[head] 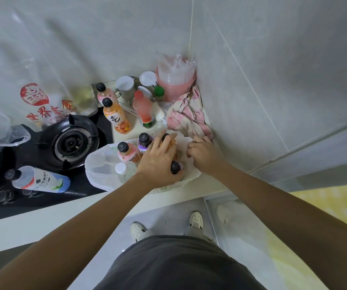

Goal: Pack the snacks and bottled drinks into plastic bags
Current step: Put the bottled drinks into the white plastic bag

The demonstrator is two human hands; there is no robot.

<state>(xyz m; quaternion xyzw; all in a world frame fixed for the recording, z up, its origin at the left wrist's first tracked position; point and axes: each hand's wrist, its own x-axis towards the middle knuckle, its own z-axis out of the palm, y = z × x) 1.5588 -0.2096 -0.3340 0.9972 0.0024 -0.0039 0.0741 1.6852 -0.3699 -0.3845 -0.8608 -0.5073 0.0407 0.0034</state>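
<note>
Forearms reach forward over the counter edge. White plastic bag sits on it, bottles upright inside. Left hand wraps its fingers round an orange bottle in the bag; right hand pinches the bag's far rim.

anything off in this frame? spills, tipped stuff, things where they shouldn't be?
No spills visible. One oddity: a white-labelled bottle lies on its side on the black stovetop, by the burner, while the other bottles stand upright. Left hand grips an orange bottle in the white bag; right hand holds the bag's edge.
</note>
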